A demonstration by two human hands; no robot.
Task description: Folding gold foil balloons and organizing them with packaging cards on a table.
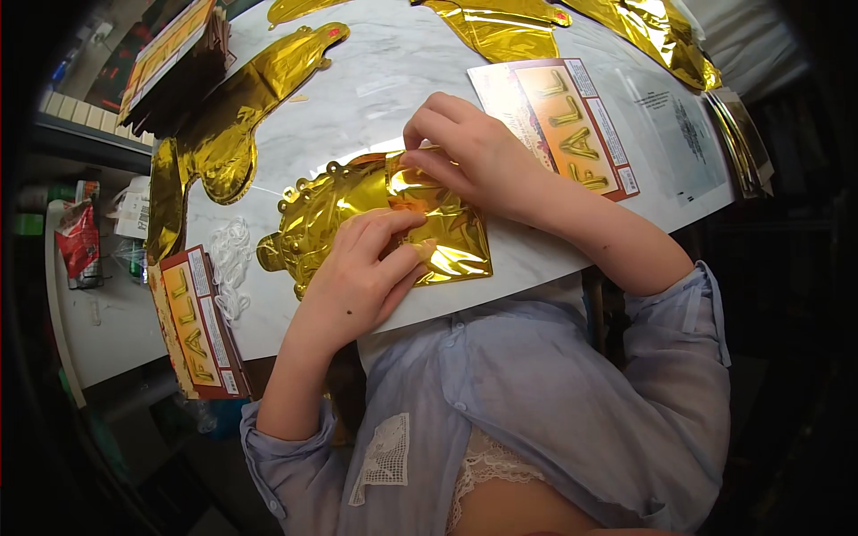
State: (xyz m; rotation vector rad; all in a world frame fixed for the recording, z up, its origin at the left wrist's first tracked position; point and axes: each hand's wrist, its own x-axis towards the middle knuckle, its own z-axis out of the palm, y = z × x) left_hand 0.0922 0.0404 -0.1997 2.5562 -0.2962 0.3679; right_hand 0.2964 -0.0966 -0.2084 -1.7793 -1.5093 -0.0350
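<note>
A flat gold foil balloon (335,207) with small tabs along its edge lies on the marbled white table, its right part folded into layers. My left hand (362,268) rests on the front of the folded part, its bent fingers gripping the foil. At the fold's far edge, my right hand (474,152) pinches the foil between thumb and curled fingers; the fingertips are partly hidden. A printed card (572,134) in cream, gold and brown lies just beyond my right wrist. Left of the balloon sits a bundle of thin white string (232,263).
More gold foil balloons lie at the left (268,85) and far side (500,31). Printed cards are stacked at the far left (174,67) and near left edge (204,326). A clear plastic bag (675,138) and an upright stack of packets (742,143) are at the right.
</note>
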